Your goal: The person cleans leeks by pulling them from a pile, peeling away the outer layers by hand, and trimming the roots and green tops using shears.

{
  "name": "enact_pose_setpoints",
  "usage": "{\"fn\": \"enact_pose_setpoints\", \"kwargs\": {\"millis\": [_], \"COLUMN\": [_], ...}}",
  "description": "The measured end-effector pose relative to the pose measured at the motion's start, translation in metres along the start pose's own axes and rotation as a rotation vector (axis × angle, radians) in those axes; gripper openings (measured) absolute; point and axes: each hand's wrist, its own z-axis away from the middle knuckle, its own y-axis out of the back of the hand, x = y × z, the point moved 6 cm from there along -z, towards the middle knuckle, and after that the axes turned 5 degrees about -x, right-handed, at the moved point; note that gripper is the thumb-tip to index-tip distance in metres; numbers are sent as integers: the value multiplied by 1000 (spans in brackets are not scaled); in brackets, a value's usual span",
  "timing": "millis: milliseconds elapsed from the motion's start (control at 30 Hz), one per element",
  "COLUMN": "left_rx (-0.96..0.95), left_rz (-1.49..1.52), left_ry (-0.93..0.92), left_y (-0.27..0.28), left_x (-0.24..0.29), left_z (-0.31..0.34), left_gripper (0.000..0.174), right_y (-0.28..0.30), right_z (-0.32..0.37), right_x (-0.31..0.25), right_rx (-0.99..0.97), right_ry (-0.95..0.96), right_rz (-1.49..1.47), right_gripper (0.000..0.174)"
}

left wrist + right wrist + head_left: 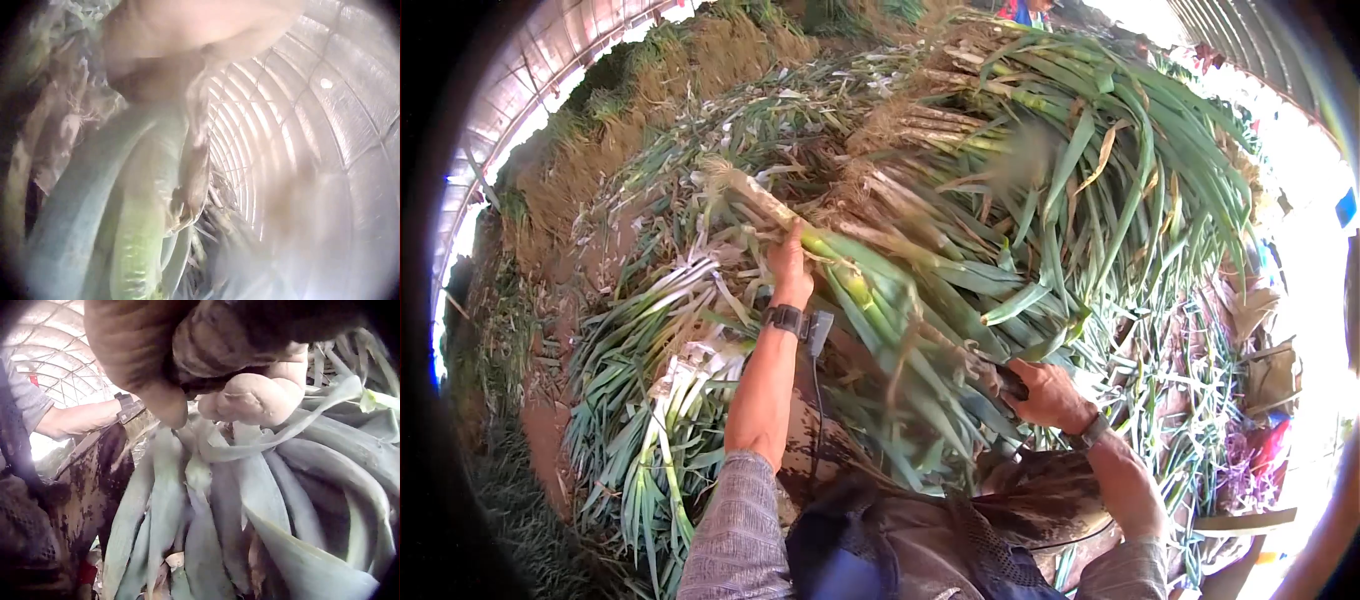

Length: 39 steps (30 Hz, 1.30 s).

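Fingers of the left hand (790,268) curl round a thick stalk of long green onions (772,208), its root end pointing up and left. Green leaves (81,200) hang below the left hand (200,31) in the left wrist view. At lower right, the right hand (1048,398) grips a dark, rod-like object (1004,382) beside the leaves; what it is, I cannot tell. Seen from the right wrist, the right hand (256,397) has thumb and fingers curled round the dark object (219,340), just above several broad leaves (203,544).
A large heap of onions (1140,150) lies beyond the hands, roots leftward. Peeled onions with white stems (690,380) lie at left. More bundles stand along the back left (670,60). Another person (1028,12) is at the top edge. A wooden board (1245,522) is at lower right.
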Motion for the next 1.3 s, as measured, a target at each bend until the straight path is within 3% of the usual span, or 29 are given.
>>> {"fn": "enact_pose_setpoints", "kwargs": {"millis": [67,267,333,600,667,800,867,967,1100,1233,1300], "left_rx": [-77,-232,-248,-137,-252,-240,-255,-437,-442,-398,-410], "left_rz": [-96,-68,-209,-197,-278,-278,-310,-379,-400,-397,-420], "left_ry": [192,230,166,257,183,138,349,297,269,437,496], "left_y": [-4,-16,-25,-29,-33,-35,-37,-56,-51,-45,-39], "left_x": [9,0,5,-21,-22,-22,-24,-10,-18,-26,-37], "left_z": [12,14,17,16,14,16,25,44,44,45,43], "left_gripper": [47,38,24,33,32,34,37,39,38,31,29], "right_y": [-1,0,3,-5,-12,-18,-16,-15,-18,-21,-14], "right_z": [-4,-17,-23,-43,-47,-52,-53,-52,-48,-43,-43], "right_x": [-1,-8,-7,-1,0,6,8,8,10,12,12], "right_rx": [-38,4,19,69,-17,-45,2,11,-113,-142,-66], "right_ry": [-18,-19,3,36,-9,-43,-24,-41,-71,-43,-82], "right_rz": [-53,0,10,21,28,58,63,41,70,59,30], "right_gripper": [31,33,34,37,38,38,36,35,43,42,40]}}
